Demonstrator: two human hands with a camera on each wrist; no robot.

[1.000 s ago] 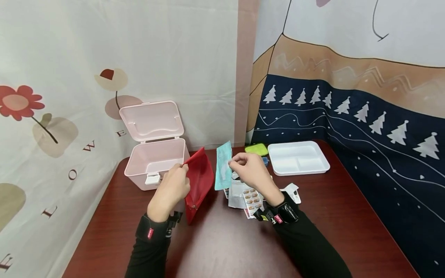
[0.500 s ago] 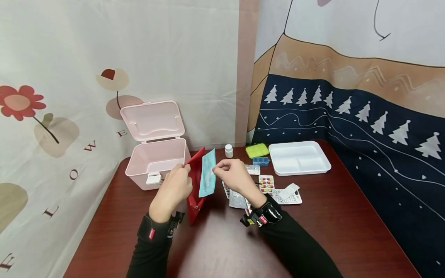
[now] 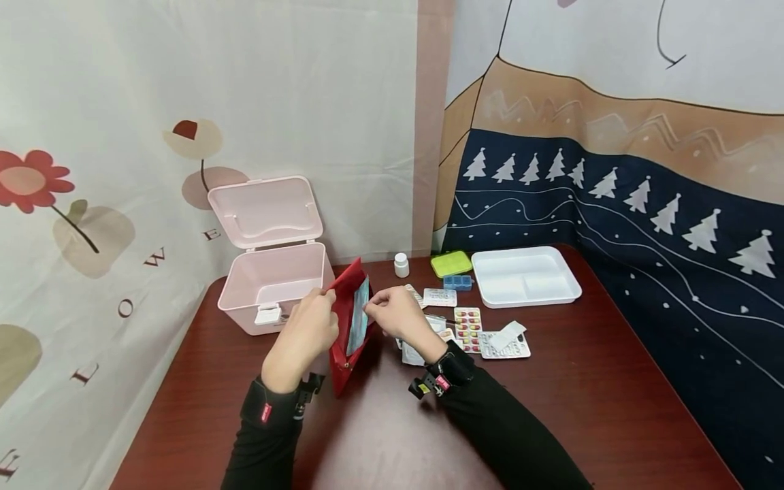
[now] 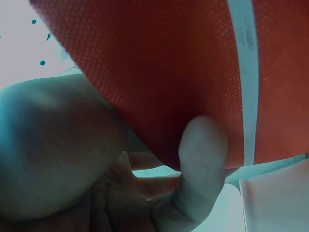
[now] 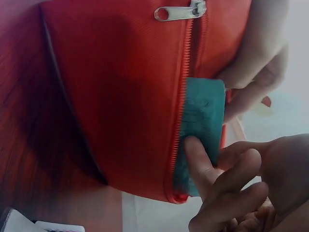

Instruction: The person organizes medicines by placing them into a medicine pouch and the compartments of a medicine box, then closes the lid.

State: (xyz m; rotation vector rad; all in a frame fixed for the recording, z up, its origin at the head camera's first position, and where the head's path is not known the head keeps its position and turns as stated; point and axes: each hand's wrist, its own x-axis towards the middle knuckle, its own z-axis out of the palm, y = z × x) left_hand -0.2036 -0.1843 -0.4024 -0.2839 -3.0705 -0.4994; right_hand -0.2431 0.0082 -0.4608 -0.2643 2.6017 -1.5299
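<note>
A red zip pouch [image 3: 344,294] stands on edge on the table, gripped at its upper edge by my left hand [image 3: 309,333]. In the left wrist view one digit lies against the pouch's red outer face [image 4: 145,63], beside a pale strip. My right hand [image 3: 401,318] pinches a flat teal packet [image 3: 358,320] at the pouch's mouth. The right wrist view shows the packet [image 5: 205,111] partly inside the unzipped opening, its upper part sticking out past the zip teeth. The zip pull [image 5: 174,13] hangs at one end. What else the pouch contains is hidden.
A pink lidded box [image 3: 272,275] stands open behind my left hand. Blister packs [image 3: 468,330] and sachets lie beyond my right hand. Further back are a white bottle [image 3: 401,265], a green case [image 3: 451,263], a blue pill box [image 3: 458,283] and a white tray [image 3: 527,297].
My right hand has moved left with the teal packet, from beside the pouch down into its mouth. My left hand holds the pouch in nearly the same spot.
</note>
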